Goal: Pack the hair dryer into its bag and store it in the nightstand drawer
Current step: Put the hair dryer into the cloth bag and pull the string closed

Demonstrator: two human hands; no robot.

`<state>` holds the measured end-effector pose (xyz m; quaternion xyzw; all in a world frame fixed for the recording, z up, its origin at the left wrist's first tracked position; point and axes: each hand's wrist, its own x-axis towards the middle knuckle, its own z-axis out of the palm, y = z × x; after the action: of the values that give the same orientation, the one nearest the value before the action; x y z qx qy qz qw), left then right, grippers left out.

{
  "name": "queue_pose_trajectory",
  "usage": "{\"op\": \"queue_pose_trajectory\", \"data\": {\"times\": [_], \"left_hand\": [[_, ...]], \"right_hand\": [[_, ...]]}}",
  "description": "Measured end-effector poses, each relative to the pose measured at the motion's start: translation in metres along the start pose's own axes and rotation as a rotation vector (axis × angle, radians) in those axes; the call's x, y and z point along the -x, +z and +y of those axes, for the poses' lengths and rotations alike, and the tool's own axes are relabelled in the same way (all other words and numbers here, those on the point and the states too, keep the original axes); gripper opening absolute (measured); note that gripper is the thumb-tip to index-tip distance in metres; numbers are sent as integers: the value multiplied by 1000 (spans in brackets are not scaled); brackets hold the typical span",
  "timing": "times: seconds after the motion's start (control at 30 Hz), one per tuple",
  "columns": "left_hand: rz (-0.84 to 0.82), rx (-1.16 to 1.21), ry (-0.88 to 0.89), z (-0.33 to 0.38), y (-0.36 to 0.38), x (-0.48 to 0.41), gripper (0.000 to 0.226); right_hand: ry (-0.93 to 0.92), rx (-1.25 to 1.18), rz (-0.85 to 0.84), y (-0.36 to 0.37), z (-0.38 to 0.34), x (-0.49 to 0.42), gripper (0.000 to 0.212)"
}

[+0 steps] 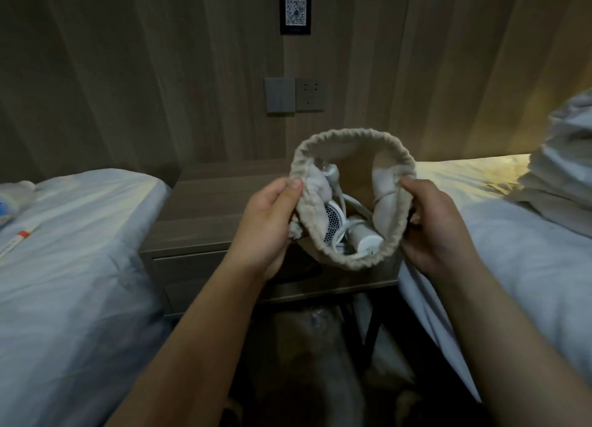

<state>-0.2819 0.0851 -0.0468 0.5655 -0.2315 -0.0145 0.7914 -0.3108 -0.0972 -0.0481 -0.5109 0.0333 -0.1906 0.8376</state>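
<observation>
A beige drawstring bag (352, 140) is held in the air over the nightstand (205, 221), its mouth wide and facing me. Inside lies the white hair dryer (338, 226) with its mesh grille, handle and coiled cord showing. My left hand (269, 221) pinches the bag's left rim between thumb and fingers. My right hand (435, 225) grips the right rim. The nightstand drawer (192, 266) sits below the top, its front partly hidden by my left arm and the bag; whether it is pulled out I cannot tell.
A bed with white sheets (70, 266) lies on the left, with small items near its far edge. Another bed (512, 250) on the right carries a bunched duvet (563, 170). A switch and socket (294, 94) sit on the wood-panelled wall behind.
</observation>
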Motion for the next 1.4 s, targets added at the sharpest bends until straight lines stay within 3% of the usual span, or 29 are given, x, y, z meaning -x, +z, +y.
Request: {"op": "queue_pose_trajectory", "data": {"times": [0.1, 0.13, 0.23, 0.27, 0.33, 0.47, 0.53, 0.6, 0.77, 0.87, 0.97, 1.07, 1.23, 1.4], "left_hand": [[-51, 222, -104, 0, 12, 8, 28], [-64, 224, -117, -1, 14, 10, 28], [-61, 12, -107, -8, 17, 16, 28], [-29, -191, -98, -16, 16, 17, 30], [17, -556, -100, -36, 11, 18, 35], [83, -614, -217, -55, 1, 18, 38], [120, -836, -144, -55, -11, 14, 30], [107, -1051, -102, -56, -25, 10, 29], [44, -1217, -232, -69, -42, 4, 42], [76, -1094, -304, -77, -46, -5, 46], [159, -679, -439, -92, -40, -8, 45], [255, -350, -515, -102, -37, -8, 40], [301, -305, -523, -103, -48, -9, 36], [542, -132, -440, -98, -61, -10, 36]], "right_hand": [[65, -157, -83, -20, -5, 5, 91], [77, -183, -93, -24, -5, 6, 92], [84, -104, -43, -29, -2, 14, 16], [81, -33, 7, -31, 5, 16, 12], [104, 84, 77, -34, 18, 17, 17], [175, 76, 138, -44, 25, 17, 24], [165, 113, 146, -54, 20, 14, 28], [151, 219, 127, -65, 17, 10, 34], [132, 635, 20, -85, 28, 5, 41], [144, 666, 68, -97, 43, -1, 41], [174, 569, 160, -104, 52, -7, 41], [329, 362, 191, -110, 55, -15, 42], [448, 53, 171, -119, 59, -26, 41], [288, -95, 457, -133, 56, -37, 38]]}}
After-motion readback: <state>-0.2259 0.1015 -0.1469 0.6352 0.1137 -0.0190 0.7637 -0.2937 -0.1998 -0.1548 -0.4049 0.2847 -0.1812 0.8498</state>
